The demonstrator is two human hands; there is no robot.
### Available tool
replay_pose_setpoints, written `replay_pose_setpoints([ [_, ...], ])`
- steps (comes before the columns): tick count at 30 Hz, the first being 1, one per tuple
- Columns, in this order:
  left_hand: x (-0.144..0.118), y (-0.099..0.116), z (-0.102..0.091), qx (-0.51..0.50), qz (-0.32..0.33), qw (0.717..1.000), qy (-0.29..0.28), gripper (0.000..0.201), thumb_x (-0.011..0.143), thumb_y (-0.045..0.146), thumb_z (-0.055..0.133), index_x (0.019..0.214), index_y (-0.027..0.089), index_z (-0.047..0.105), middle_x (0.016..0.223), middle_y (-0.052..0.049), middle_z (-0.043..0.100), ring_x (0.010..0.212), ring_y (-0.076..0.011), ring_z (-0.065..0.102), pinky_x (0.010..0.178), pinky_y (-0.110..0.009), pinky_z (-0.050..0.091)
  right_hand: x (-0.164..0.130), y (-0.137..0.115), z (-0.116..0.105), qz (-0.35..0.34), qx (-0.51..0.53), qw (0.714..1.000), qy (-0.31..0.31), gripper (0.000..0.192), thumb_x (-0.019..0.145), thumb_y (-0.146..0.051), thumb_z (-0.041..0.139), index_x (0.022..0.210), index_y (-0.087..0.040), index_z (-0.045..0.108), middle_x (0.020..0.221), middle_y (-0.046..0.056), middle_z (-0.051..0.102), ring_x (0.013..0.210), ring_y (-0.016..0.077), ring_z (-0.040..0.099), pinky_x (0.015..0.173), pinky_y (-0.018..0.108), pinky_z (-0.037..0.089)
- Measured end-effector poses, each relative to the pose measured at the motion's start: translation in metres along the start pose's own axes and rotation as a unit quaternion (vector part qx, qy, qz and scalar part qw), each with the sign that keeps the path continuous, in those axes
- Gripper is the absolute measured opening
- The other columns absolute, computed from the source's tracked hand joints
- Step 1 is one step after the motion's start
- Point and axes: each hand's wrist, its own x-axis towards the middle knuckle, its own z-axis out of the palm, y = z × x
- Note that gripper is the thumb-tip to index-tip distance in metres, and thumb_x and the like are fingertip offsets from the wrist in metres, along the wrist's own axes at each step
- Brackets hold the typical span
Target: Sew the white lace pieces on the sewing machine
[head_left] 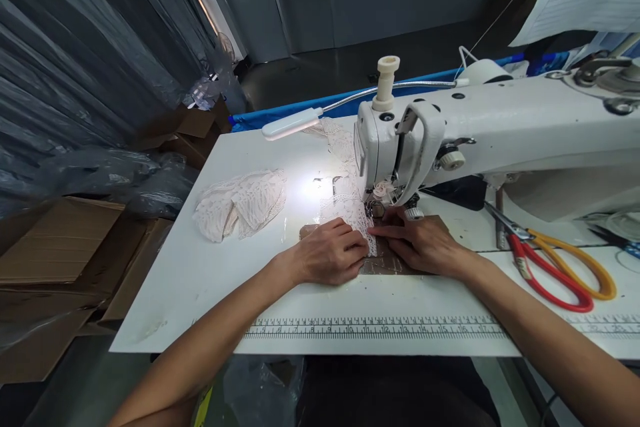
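A strip of white lace trim (359,220) runs under the needle of a white sewing machine (480,137) and lies over a brown patterned fabric piece (383,260) on the white table (200,267). My left hand (330,253) rests flat on the lace and fabric, fingers curled and pressing down just left of the presser foot. My right hand (425,240) lies on the other side, fingers pointing left and pinching the lace edge near the needle. The two hands almost touch.
A heap of white lace pieces (240,203) lies at the left of the table. Red and orange scissors (555,263) lie to the right. A gooseneck lamp (293,123) lights the work. A ruler strip (380,328) runs along the front edge. Cardboard boxes (65,260) stand left.
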Motion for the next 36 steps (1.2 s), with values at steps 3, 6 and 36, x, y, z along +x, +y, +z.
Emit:
replay_pose_setpoints([
  [3,0.004,-0.001,-0.004,-0.028,-0.003,0.999,-0.03,0.016,0.083,0.021,0.054,0.088,0.015,0.068,0.088,-0.006,0.067,0.074,-0.0167,0.058,0.077,-0.035,0.046,0.0,0.001,0.0,-0.026,-0.024,0.999,0.005,0.037,0.092,-0.025,0.048,0.125,-0.031,0.063,0.112,0.01,0.058,0.073,0.0136,0.057,0.064,0.025,0.048],
  [6,0.005,-0.002,-0.001,-0.049,-0.018,0.998,-0.02,0.018,0.081,0.023,0.053,0.084,0.015,0.069,0.085,-0.006,0.066,0.074,-0.0175,0.058,0.082,-0.038,0.045,0.001,0.0,0.001,-0.047,-0.041,0.998,0.027,0.036,0.093,-0.024,0.044,0.123,-0.027,0.065,0.114,0.011,0.058,0.08,0.0166,0.058,0.062,0.026,0.049],
  [36,-0.002,-0.01,0.007,-0.038,-0.09,0.995,-0.034,0.041,0.081,0.033,0.054,0.114,0.01,0.062,0.113,-0.013,0.062,0.088,-0.0242,0.058,0.084,-0.045,0.044,0.003,-0.009,0.005,-0.003,-0.067,0.997,0.024,0.043,0.093,-0.023,0.037,0.13,-0.021,0.057,0.105,0.013,0.063,0.075,0.0212,0.061,0.057,0.03,0.049],
])
